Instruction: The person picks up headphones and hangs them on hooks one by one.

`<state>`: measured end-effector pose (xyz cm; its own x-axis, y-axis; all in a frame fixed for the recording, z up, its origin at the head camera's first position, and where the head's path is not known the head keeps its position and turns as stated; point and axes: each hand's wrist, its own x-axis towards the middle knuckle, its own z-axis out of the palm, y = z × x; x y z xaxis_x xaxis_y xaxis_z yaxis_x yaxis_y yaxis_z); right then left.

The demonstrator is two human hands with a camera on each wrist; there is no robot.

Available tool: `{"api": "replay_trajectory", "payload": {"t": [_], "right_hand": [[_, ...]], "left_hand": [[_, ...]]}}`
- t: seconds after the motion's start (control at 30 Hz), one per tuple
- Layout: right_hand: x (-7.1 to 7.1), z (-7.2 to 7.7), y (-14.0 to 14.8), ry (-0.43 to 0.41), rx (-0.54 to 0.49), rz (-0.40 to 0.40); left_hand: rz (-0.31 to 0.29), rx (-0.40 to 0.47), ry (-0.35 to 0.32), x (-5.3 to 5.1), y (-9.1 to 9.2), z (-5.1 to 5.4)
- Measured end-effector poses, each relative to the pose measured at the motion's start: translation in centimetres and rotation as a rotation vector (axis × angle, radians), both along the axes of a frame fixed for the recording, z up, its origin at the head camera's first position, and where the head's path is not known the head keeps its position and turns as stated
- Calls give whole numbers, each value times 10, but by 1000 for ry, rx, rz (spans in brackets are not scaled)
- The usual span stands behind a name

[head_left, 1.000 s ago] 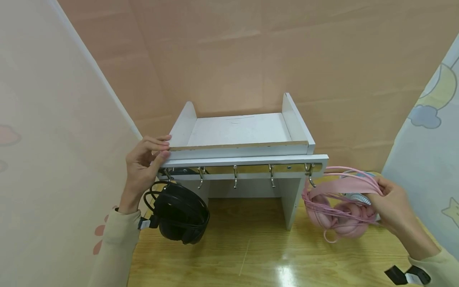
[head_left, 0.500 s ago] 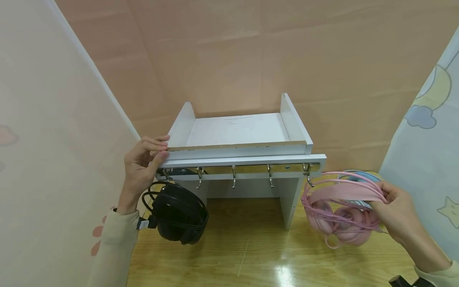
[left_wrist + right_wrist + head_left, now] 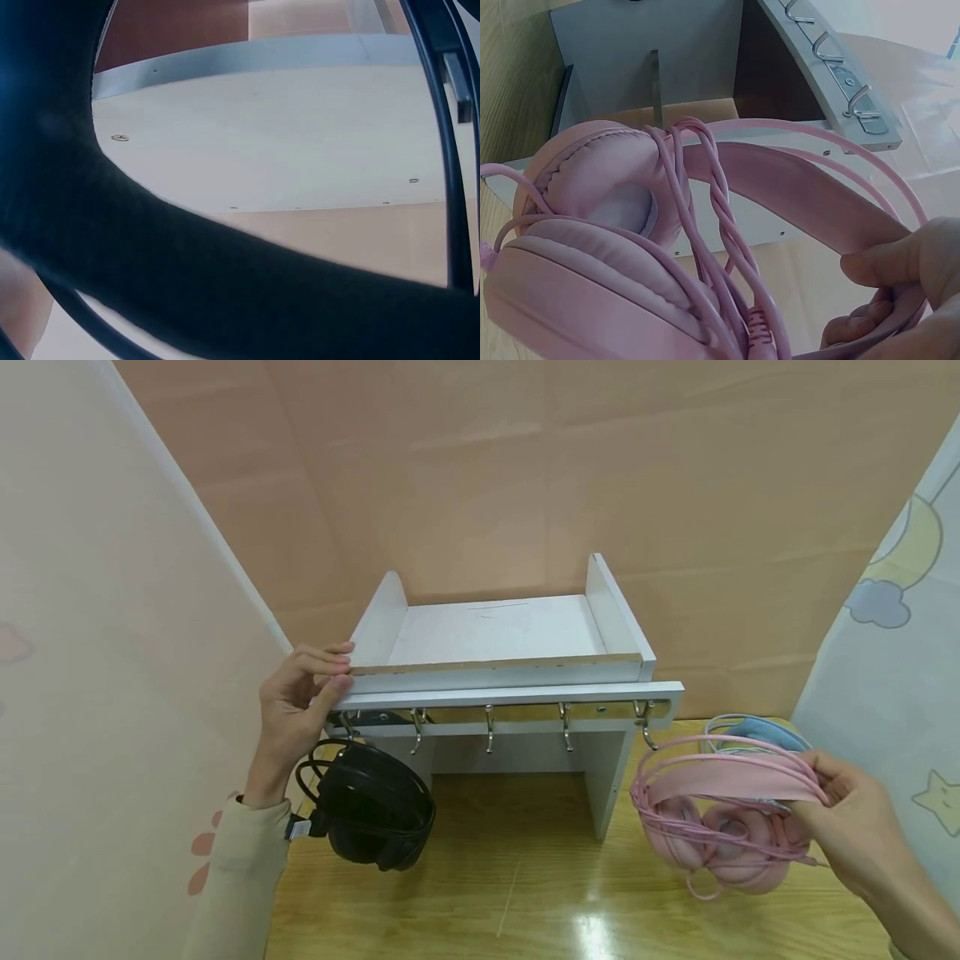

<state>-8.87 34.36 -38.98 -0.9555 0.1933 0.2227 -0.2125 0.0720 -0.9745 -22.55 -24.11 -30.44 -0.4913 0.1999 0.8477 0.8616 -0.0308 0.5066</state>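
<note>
Head view: pink headphones (image 3: 735, 818) held aloft at the right of a white rack (image 3: 495, 678)

The right hand (image 3: 858, 827) pinches the right end of the headband (image 3: 727, 777) between thumb and fingers. The band's long axis runs left to right, its free end pointing left, toward the rack. The ear cups (image 3: 592, 300) hang below the band on the near side; the right wrist view shows the band slanting away from the hand, with pink cable (image 3: 720, 199) wound around it. The pink headphones are above the wood-grain tabletop (image 3: 555, 893), near the rightmost hook (image 3: 647, 722) yet apart from it.

The left hand (image 3: 300, 710) grips the rack's near left corner, thumb against the front, fingers over the side. Below it, black headphones (image 3: 378, 810) hang at the leftmost hook (image 3: 347, 723), tilted, their lower end pointing near and right; in the left wrist view they fill the foreground. Five hooks line the rack's near rail (image 3: 517, 696). A light-blue item (image 3: 761, 732), partly hidden, lies at the far right, beyond the pink headphones.
</note>
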Motion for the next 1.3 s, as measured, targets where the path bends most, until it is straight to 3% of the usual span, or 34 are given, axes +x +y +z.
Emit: {"api": "replay_trajectory", "payload": {"t": [0.33,0.67,0.97,1.3], "right_hand": [[10,4,-6,-5,52,-37],[17,4,-3,47,-45,86],[21,6,2,-25,-28,157],[28,6,-4,38,-45,227]], "left_hand": [[12,-5,-11,1,0,0],[19,-12,-29,2,1,1],[7,-5,-24,2,1,1],[-8,1,-22,2,0,1]]}}
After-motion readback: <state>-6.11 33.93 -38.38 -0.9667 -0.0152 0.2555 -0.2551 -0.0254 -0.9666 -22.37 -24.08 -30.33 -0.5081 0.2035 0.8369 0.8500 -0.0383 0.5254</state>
